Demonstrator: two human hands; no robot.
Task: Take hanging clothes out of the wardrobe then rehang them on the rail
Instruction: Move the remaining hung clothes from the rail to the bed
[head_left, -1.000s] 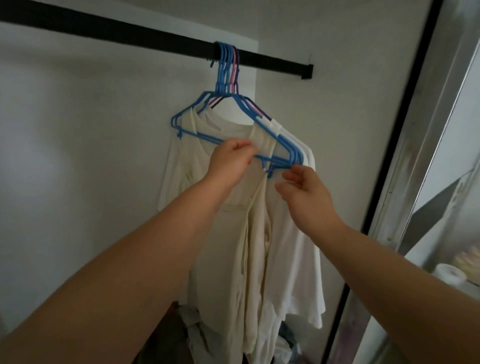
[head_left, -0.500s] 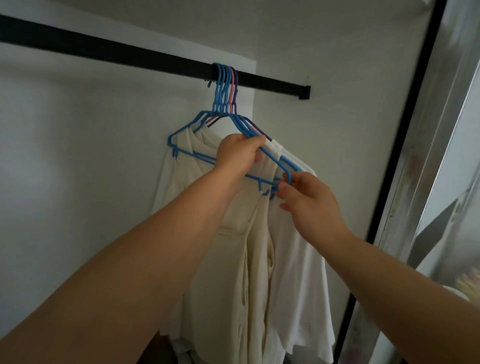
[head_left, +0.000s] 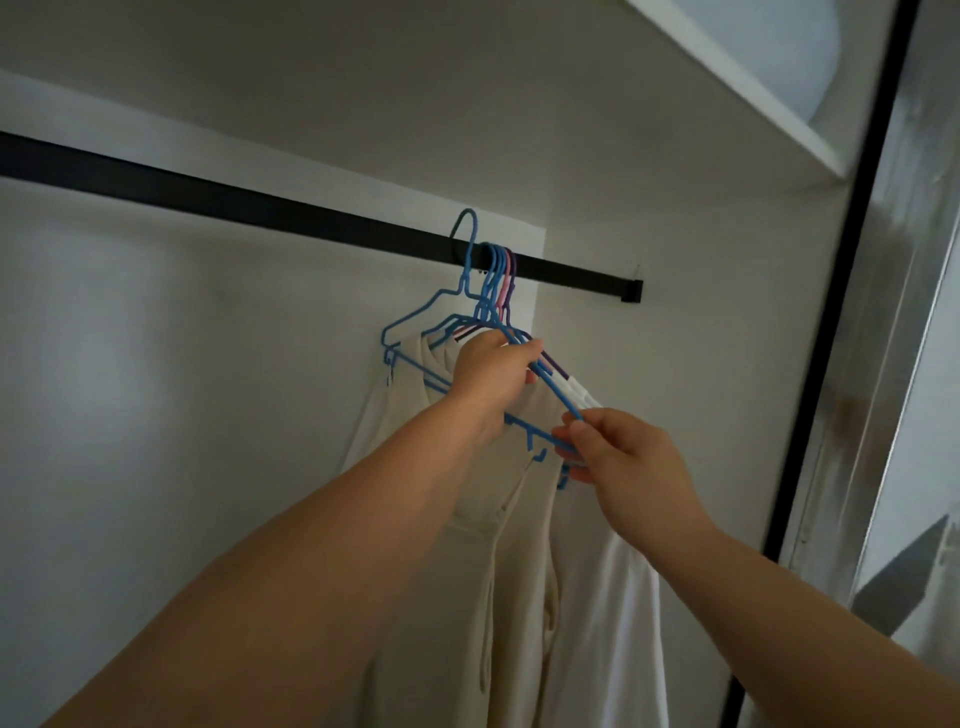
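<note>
The black rail (head_left: 260, 208) runs from the left edge of the view to its end bracket against the pale wardrobe wall (head_left: 156, 415). Its left span carries nothing visible.

Near the right end of the rail, one blue hanger (head_left: 415, 322) is raised, its hook (head_left: 467, 228) sitting above the rail's top edge and apparently clear of it. This hanger carries a cream garment (head_left: 395, 426), which hangs down beside the wall.

Just right of the raised hook, the remaining hanger hooks (head_left: 498, 270), blue, pink and purple, sit bunched together on the rail.

The left hand (head_left: 493, 379) is clenched around the sloping upper arms of the hangers, just below the hooks.

The right hand (head_left: 618, 457) pinches the lower right corner of the raised blue hanger between thumb and fingertips.

A white garment (head_left: 613, 597) hangs behind and below the right hand, on one of the hangers seated on the rail.

At far right stands the dark-framed wardrobe door (head_left: 852, 364), with a shelf (head_left: 769, 104) overhead.

Progress assessment: the task appears to be at the removal stage. One hanger is being unhooked; the others remain on the rail. Whether any garment has already been taken out and rehung cannot be determined. Remaining work: free this hanger, withdraw it, repeat for the rest, then rehang all.
</note>
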